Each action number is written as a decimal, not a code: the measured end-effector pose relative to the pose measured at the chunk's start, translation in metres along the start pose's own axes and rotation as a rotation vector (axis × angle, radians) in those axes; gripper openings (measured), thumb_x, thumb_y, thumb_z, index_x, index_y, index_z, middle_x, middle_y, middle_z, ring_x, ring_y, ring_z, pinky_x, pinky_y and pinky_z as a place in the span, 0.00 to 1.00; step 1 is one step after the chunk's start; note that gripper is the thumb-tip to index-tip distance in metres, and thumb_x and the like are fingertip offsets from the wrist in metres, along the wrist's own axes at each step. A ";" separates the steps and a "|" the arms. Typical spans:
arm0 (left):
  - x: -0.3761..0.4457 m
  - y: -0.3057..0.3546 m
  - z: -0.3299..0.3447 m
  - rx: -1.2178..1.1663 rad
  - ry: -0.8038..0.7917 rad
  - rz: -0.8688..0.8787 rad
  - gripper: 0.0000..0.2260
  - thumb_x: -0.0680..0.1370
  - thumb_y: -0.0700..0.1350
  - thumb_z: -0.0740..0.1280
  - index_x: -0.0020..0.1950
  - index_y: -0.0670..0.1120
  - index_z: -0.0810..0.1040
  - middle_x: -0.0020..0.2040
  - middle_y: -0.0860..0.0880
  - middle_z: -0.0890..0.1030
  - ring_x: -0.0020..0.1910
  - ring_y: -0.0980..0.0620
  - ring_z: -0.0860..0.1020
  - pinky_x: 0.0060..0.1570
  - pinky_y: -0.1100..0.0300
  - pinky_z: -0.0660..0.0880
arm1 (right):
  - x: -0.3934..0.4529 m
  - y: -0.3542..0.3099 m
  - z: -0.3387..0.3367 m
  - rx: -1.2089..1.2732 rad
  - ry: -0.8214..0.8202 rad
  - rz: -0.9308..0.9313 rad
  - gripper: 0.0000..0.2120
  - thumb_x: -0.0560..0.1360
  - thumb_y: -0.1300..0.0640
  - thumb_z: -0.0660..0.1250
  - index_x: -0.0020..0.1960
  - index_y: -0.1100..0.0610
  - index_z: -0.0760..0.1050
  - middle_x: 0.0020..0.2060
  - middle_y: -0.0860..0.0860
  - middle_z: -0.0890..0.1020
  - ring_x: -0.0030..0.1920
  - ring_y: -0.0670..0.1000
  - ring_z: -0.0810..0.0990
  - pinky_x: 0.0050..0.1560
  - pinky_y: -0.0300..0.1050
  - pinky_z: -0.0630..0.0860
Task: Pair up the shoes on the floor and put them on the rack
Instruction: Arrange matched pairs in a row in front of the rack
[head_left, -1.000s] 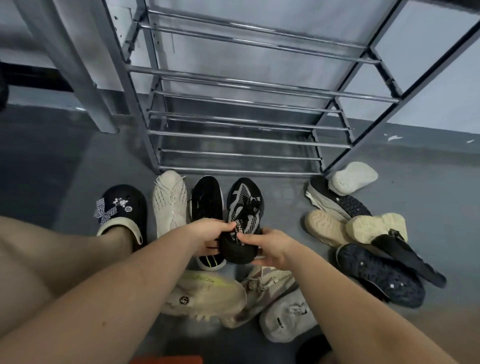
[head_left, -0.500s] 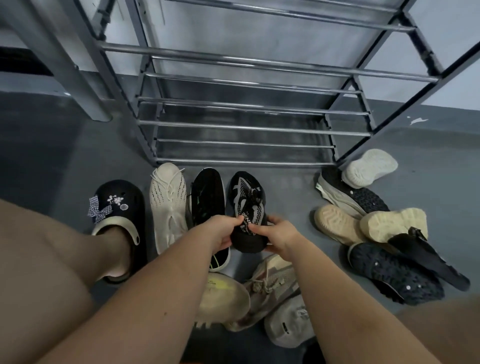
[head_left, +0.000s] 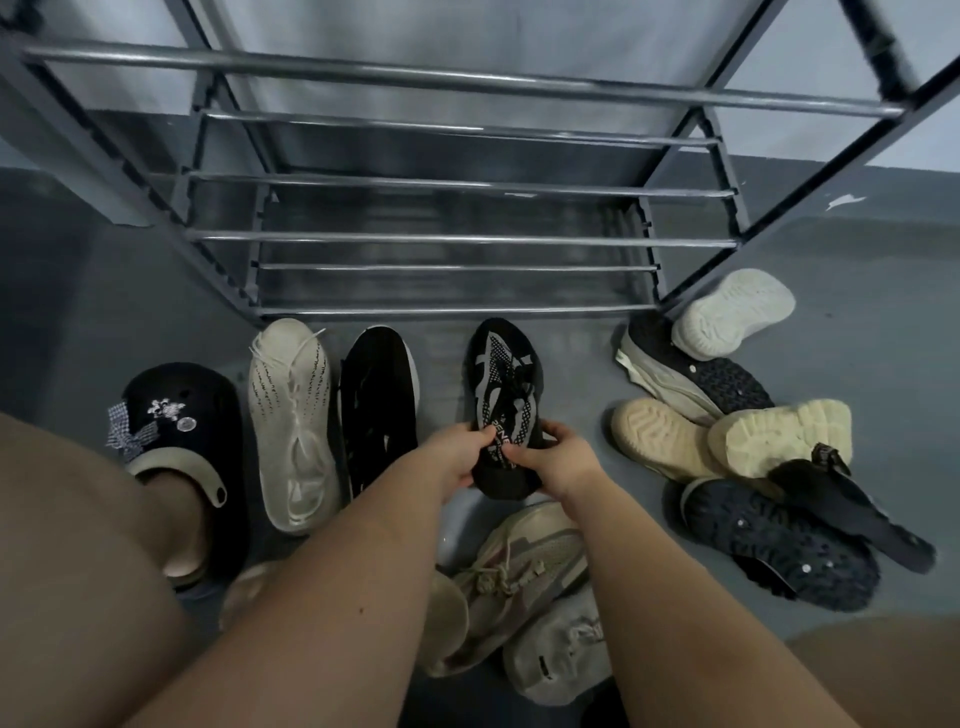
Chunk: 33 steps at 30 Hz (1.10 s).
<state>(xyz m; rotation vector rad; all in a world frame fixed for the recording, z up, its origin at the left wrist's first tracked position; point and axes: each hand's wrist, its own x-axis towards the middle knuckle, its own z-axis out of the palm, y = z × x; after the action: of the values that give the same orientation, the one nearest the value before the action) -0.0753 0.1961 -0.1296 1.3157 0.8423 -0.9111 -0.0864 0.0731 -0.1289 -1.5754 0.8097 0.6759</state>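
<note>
A black sneaker with grey mesh patterning (head_left: 506, 384) points toward the metal rack (head_left: 457, 239), just in front of its lowest bars. My left hand (head_left: 457, 457) and my right hand (head_left: 556, 460) both grip its heel end. To its left, a black sneaker with a white sole (head_left: 378, 405) and a cream knit sneaker (head_left: 293, 421) lie side by side on the grey floor. The rack's shelves hold no shoes.
A black clog with charms (head_left: 176, 415) is worn on the foot at left. At right lies a heap: white sole (head_left: 732, 314), black-and-grey shoe (head_left: 696, 376), beige soles (head_left: 727, 441), dark clog (head_left: 779, 545). Beige sneakers (head_left: 524, 571) sit under my arms.
Both hands have carried the patterned black sneaker to the right, away from the white-soled black sneaker. The view has tilted down and closer to the rack.
</note>
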 end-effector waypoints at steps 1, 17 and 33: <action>0.003 -0.001 0.005 0.002 -0.004 -0.001 0.16 0.81 0.44 0.59 0.69 0.42 0.70 0.65 0.43 0.76 0.64 0.45 0.74 0.59 0.55 0.71 | 0.002 0.000 -0.005 -0.010 0.015 -0.005 0.35 0.68 0.66 0.75 0.70 0.63 0.65 0.62 0.60 0.77 0.60 0.59 0.78 0.62 0.55 0.75; 0.020 0.005 0.069 0.048 -0.122 0.070 0.16 0.81 0.42 0.60 0.69 0.44 0.70 0.66 0.44 0.75 0.65 0.46 0.74 0.53 0.60 0.70 | 0.007 0.004 -0.061 -0.104 0.209 -0.057 0.27 0.74 0.61 0.70 0.71 0.63 0.65 0.63 0.58 0.77 0.62 0.57 0.77 0.65 0.50 0.73; 0.003 0.007 0.051 1.107 0.093 0.407 0.30 0.80 0.50 0.60 0.78 0.47 0.50 0.78 0.44 0.53 0.76 0.43 0.55 0.74 0.50 0.55 | -0.025 0.004 -0.076 -0.825 0.203 -0.108 0.32 0.77 0.48 0.63 0.76 0.56 0.55 0.72 0.59 0.65 0.69 0.61 0.67 0.68 0.53 0.67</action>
<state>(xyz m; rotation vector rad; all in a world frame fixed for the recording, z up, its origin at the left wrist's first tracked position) -0.0678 0.1449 -0.1258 2.3786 0.0392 -1.0109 -0.1057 0.0012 -0.0996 -2.4444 0.6072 0.8346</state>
